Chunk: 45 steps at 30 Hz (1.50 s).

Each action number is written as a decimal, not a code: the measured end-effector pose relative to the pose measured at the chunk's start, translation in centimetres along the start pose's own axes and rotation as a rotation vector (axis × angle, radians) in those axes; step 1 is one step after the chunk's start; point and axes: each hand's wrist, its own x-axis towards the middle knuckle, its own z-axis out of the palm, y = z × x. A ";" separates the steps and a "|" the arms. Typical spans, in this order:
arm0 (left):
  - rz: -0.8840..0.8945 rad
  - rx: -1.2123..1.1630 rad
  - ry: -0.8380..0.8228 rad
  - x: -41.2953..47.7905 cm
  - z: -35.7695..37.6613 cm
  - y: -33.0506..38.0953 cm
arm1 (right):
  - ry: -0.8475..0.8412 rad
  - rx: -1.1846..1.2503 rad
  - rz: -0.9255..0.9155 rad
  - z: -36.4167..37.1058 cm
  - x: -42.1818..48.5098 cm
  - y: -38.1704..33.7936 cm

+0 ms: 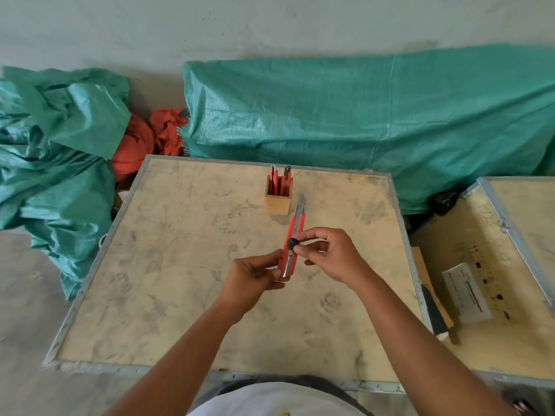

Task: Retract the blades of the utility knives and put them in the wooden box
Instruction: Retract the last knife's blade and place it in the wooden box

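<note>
I hold a red utility knife (295, 231) above the middle of the table, its grey blade sticking out at the far end toward the box. My left hand (253, 276) grips the knife's lower handle. The thumb and forefinger of my right hand (329, 255) pinch the black slider knob on the knife. A small wooden box (277, 201) stands upright at the far side of the table, just beyond the blade tip. Two red utility knives (280, 180) stand inside it, tips up.
The work surface is a stained plywood table (168, 265) with a metal rim. To the right stands a second plywood crate (486, 265) with a paper label and a dark tool. Green tarpaulin bundles (360, 115) and orange cloth lie behind the table.
</note>
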 end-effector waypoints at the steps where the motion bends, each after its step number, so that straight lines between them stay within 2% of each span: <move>1: 0.007 -0.005 -0.002 0.0 -0.2 0.3 | 0.006 -0.046 -0.019 0.2 -0.2 -0.1; 5: 0.035 -0.027 -0.024 0.1 -0.9 1.6 | -0.012 -0.191 -0.142 0.7 -0.8 -0.9; 12: 0.069 -0.060 -0.080 0.2 -1.2 3.2 | 0.015 -0.267 -0.192 0.8 -1.4 -2.6; 18: 0.074 -0.090 -0.111 0.6 -1.4 3.8 | 0.179 -0.249 -0.214 1.5 -1.7 -3.1; 24: 0.086 -0.091 -0.122 0.8 -1.2 3.9 | 0.096 -0.226 -0.204 0.9 -1.7 -3.0; 29: 0.096 -0.079 -0.119 0.8 -0.8 3.9 | 0.209 -0.242 -0.276 1.2 -1.9 -3.1; 36: 0.110 -0.063 -0.113 1.0 -0.1 4.1 | 0.207 -0.190 -0.316 0.5 -1.9 -2.7; 39: 0.116 -0.046 -0.104 1.3 0.2 4.1 | 0.257 -0.178 -0.295 0.5 -1.6 -2.6; 45: 0.111 0.002 -0.088 2.8 0.2 4.4 | 0.224 -0.081 -0.221 -0.6 0.4 -2.9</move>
